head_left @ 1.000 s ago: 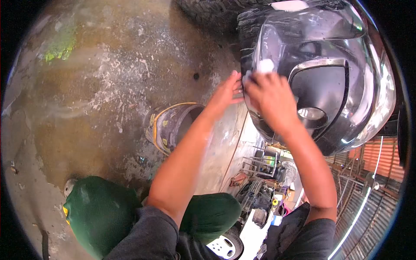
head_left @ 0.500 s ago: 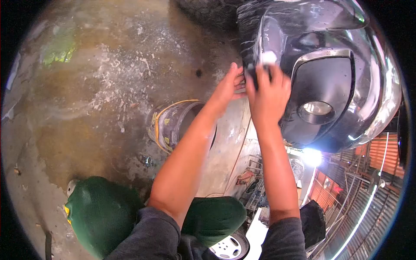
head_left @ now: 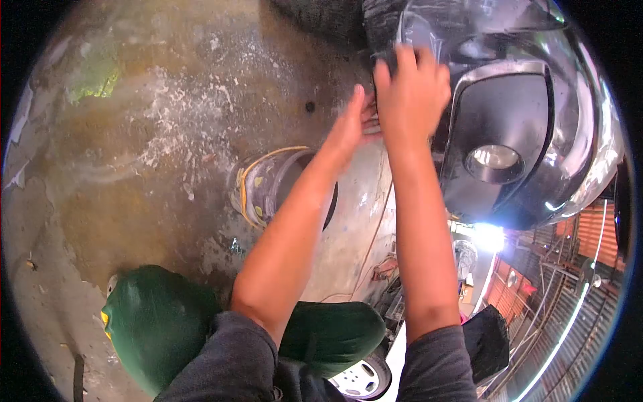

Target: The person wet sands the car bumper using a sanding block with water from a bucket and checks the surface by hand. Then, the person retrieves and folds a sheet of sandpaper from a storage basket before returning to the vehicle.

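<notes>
Reaching to the edge of a black bumper (head_left: pixel 482 50), the right hand (head_left: pixel 414 94) bends over it, its grip impossible to tell; the left hand (head_left: pixel 351 127) hangs just beside, fingers loosely apart; light, even pressure should suit the curve.

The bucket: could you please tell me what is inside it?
Inside the bucket, only grey wall shows; the left forearm covers part of its mouth, so any contents are hidden.

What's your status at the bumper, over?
Right hand at edge of the bumper, grip hidden. Left hand open beside it. Bucket partly behind left forearm, clear of both hands.
</notes>
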`<control>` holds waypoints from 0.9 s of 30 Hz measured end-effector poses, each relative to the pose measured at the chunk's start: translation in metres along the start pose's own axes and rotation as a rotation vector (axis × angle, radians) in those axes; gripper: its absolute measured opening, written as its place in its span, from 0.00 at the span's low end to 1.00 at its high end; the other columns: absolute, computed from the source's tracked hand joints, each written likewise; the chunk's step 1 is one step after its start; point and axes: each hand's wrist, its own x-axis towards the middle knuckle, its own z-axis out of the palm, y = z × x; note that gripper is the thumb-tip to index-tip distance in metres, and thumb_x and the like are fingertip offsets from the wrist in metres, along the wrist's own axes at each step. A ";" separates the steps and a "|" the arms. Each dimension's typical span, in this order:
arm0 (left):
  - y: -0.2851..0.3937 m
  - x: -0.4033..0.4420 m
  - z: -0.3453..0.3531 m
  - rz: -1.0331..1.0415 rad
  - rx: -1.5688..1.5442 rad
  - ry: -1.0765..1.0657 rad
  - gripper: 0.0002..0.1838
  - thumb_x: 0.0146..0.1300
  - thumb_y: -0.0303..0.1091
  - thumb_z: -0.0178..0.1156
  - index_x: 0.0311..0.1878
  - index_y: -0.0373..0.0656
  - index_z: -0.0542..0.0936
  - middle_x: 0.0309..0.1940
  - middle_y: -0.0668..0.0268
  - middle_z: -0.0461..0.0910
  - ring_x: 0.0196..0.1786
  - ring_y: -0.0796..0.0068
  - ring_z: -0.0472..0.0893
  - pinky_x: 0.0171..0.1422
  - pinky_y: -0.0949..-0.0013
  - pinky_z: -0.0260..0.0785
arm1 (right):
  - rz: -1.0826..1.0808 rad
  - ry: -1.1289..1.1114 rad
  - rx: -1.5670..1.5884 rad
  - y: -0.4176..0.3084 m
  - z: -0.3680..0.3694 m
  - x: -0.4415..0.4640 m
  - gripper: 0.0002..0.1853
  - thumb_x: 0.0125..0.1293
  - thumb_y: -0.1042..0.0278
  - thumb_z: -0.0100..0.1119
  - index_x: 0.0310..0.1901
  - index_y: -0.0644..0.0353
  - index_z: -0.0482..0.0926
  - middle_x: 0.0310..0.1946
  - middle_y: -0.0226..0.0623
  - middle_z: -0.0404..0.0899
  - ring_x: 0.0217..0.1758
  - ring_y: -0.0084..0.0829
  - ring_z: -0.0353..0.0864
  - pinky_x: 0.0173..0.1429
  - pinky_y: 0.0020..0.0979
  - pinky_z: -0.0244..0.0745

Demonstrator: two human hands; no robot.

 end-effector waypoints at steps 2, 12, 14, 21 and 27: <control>0.006 0.004 -0.005 -0.010 0.018 -0.042 0.47 0.73 0.73 0.31 0.76 0.39 0.62 0.72 0.54 0.67 0.70 0.60 0.69 0.72 0.54 0.62 | 0.050 -0.063 -0.080 -0.012 0.009 0.028 0.15 0.59 0.58 0.67 0.47 0.51 0.81 0.55 0.39 0.77 0.54 0.48 0.75 0.53 0.49 0.70; 0.009 0.003 -0.004 -0.032 0.032 0.028 0.48 0.72 0.74 0.33 0.75 0.38 0.65 0.67 0.53 0.74 0.65 0.62 0.75 0.69 0.55 0.66 | 0.013 -0.016 0.071 0.004 -0.023 -0.053 0.21 0.55 0.63 0.71 0.52 0.50 0.82 0.57 0.38 0.76 0.54 0.47 0.75 0.57 0.47 0.69; 0.007 0.004 -0.007 0.014 0.040 -0.047 0.52 0.69 0.77 0.35 0.74 0.35 0.65 0.68 0.48 0.71 0.67 0.56 0.74 0.70 0.53 0.67 | 0.042 -0.047 -0.014 -0.009 -0.006 0.001 0.18 0.58 0.59 0.69 0.50 0.52 0.82 0.50 0.39 0.80 0.52 0.48 0.77 0.55 0.47 0.73; 0.036 0.027 -0.006 0.154 0.287 0.172 0.44 0.73 0.70 0.38 0.67 0.35 0.72 0.68 0.51 0.73 0.66 0.56 0.75 0.67 0.52 0.69 | 0.045 0.028 0.047 0.007 -0.026 -0.050 0.22 0.53 0.62 0.72 0.51 0.53 0.82 0.55 0.41 0.79 0.54 0.51 0.77 0.57 0.49 0.72; 0.057 0.121 0.009 1.050 1.677 0.541 0.39 0.75 0.59 0.45 0.77 0.38 0.59 0.77 0.42 0.56 0.81 0.43 0.50 0.84 0.52 0.40 | 0.123 -0.098 0.271 0.058 -0.061 -0.202 0.28 0.50 0.69 0.75 0.55 0.56 0.79 0.61 0.45 0.75 0.57 0.52 0.73 0.61 0.50 0.68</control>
